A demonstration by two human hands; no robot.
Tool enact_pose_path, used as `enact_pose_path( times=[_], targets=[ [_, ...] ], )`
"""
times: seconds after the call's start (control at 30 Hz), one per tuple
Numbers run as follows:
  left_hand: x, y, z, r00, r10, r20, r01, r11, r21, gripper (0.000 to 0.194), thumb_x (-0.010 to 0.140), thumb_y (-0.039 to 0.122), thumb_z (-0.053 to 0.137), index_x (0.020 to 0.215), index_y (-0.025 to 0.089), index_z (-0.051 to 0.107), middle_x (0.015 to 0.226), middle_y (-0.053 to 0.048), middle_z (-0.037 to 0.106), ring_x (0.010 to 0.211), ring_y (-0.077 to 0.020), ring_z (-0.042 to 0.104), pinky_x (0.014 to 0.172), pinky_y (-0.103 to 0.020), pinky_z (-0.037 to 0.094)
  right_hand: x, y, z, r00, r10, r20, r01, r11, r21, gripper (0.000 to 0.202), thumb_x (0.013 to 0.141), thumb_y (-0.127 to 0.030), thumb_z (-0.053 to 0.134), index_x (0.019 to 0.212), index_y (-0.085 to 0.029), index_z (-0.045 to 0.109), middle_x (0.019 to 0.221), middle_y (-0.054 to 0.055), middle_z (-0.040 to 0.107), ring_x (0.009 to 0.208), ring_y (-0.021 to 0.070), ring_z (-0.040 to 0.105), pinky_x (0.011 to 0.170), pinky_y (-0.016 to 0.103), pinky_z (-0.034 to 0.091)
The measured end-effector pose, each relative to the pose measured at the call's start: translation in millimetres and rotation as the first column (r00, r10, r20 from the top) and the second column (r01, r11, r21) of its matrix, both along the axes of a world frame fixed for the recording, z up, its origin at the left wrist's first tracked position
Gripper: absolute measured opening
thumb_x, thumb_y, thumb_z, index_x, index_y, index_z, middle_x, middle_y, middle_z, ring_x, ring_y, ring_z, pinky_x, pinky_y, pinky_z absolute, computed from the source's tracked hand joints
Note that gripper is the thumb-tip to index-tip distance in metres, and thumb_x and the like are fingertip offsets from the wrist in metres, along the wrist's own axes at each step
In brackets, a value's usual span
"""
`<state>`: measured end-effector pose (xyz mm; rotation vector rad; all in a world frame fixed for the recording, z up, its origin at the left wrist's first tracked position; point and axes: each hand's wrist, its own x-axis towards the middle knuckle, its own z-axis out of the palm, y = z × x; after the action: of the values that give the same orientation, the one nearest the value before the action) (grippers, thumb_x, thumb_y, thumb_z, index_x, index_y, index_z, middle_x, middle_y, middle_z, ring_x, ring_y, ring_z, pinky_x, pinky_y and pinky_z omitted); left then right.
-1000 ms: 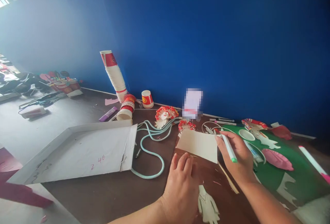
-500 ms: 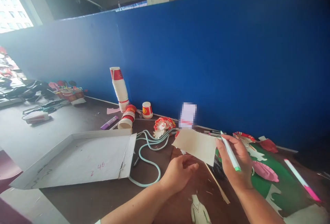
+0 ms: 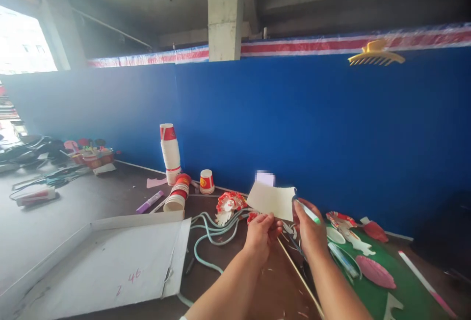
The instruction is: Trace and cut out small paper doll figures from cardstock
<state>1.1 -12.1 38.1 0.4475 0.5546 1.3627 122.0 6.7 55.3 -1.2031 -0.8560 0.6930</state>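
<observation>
A cream piece of paper [image 3: 272,200] is held up above the brown table, its lower edge at my left hand [image 3: 262,235], whose fingers are closed on it. My right hand [image 3: 311,224] grips the paper's right edge and also holds a white marker [image 3: 308,211] with a green end. Beneath my hands a thin wooden stick [image 3: 300,276] lies slanting on the table. Just left of the paper sits a red and white paper flower [image 3: 230,206], with pale blue cord [image 3: 206,231] looping beside it.
A white tray [image 3: 99,261] lies at left. Behind it are stacked paper cups [image 3: 170,155], a single cup [image 3: 206,182] and a purple marker [image 3: 150,202]. At right, a green sheet [image 3: 371,261] carries a pink oval piece [image 3: 376,271]. A blue partition [image 3: 312,114] stands behind.
My left hand has risen to the paper's lower edge and closed on it. The paper and my right hand have shifted left. The view has tilted up, showing more above the partition.
</observation>
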Motion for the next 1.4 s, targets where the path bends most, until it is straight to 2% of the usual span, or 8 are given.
enact_pose_path(
  times=[0.17,0.33,0.5,0.6,0.73,1.03,1.2,1.4],
  targets=[
    [6,15,-27.1,0.998,0.011,-0.06,-0.012,1.0,-0.019,0.027,0.067,0.028,0.085,0.074,0.009,0.067,0.072,-0.008,0.066,0.064,-0.0121,0.064,0.058,-0.02,0.054,-11,-2,-25.1,0.999,0.041,-0.022,-0.042,0.999,-0.013,0.051,0.074,-0.057,0.071,0.109,-0.021,0.065,0.089,0.004,0.077,0.077,0.0244,0.073,0.063,0.033,0.058],
    [3,20,-36.0,0.995,-0.055,-0.085,0.053,0.998,-0.026,0.032,0.067,0.031,0.085,0.08,0.008,0.068,0.076,-0.009,0.067,0.064,-0.0123,0.064,0.058,-0.021,0.054,-10,-4,-32.9,0.999,0.012,0.048,-0.011,0.999,-0.033,0.047,0.072,-0.051,0.074,0.107,-0.021,0.064,0.096,0.005,0.076,0.079,0.0242,0.071,0.067,0.033,0.057],
    [-2,22,-35.0,1.0,-0.006,-0.023,0.004,0.998,-0.061,0.032,0.071,0.03,0.082,0.087,0.009,0.063,0.069,-0.002,0.06,0.05,-0.0062,0.053,0.042,-0.015,0.043,-4,-6,-39.4,0.988,-0.034,0.154,0.039,0.999,-0.028,0.046,0.071,-0.051,0.075,0.103,-0.02,0.066,0.088,0.005,0.074,0.076,0.0232,0.068,0.069,0.033,0.053],
    [-7,22,-31.6,1.0,0.006,0.022,-0.003,0.989,-0.148,0.024,0.077,0.024,0.076,0.086,0.013,0.058,0.062,0.003,0.053,0.046,-0.0047,0.049,0.039,-0.013,0.036,-3,-7,-42.7,0.981,-0.043,0.188,0.048,0.999,-0.021,0.046,0.071,-0.053,0.074,0.102,-0.019,0.067,0.085,0.005,0.073,0.071,0.0215,0.066,0.066,0.033,0.051],
    [-12,21,-25.2,0.995,0.012,0.1,0.016,0.963,-0.27,0.012,0.086,0.015,0.065,0.089,0.015,0.053,0.065,0.003,0.053,0.044,-0.0028,0.048,0.036,-0.01,0.032,-4,-8,-43.8,0.979,-0.039,0.203,0.044,0.999,-0.023,0.045,0.072,-0.052,0.073,0.103,-0.02,0.067,0.087,0.005,0.074,0.065,0.0193,0.064,0.062,0.031,0.05],
    [-14,13,-15.9,0.988,-0.023,0.151,0.074,0.939,-0.336,0.009,0.092,0.017,0.058,0.087,0.015,0.051,0.062,0.004,0.05,0.041,-0.0018,0.046,0.035,-0.008,0.031,-4,-8,-48.2,0.98,-0.037,0.196,0.037,0.999,-0.001,0.045,0.073,-0.051,0.073,0.104,-0.02,0.067,0.088,0.006,0.074,0.068,0.0201,0.065,0.063,0.032,0.051],
    [-13,13,-16.9,0.993,-0.01,0.117,0.049,0.94,-0.338,0.01,0.094,0.018,0.056,0.086,0.014,0.052,0.059,0.005,0.049,0.043,-0.0033,0.049,0.038,-0.009,0.037,-7,-8,-49.2,0.982,-0.03,0.184,0.029,1.0,0.006,0.043,0.074,-0.05,0.072,0.104,-0.02,0.066,0.093,0.008,0.074,0.066,0.0193,0.065,0.06,0.031,0.052],
    [-10,14,-20.5,0.992,-0.062,0.109,0.091,0.953,-0.29,0.007,0.094,0.014,0.053,0.088,0.012,0.057,0.063,0.001,0.054,0.049,-0.0059,0.055,0.041,-0.011,0.042,-11,-8,-47.3,0.983,-0.018,0.181,0.019,1.0,-0.004,0.044,0.073,-0.05,0.07,0.105,-0.02,0.065,0.092,0.008,0.074,0.067,0.02,0.066,0.062,0.033,0.053]
  ],
)
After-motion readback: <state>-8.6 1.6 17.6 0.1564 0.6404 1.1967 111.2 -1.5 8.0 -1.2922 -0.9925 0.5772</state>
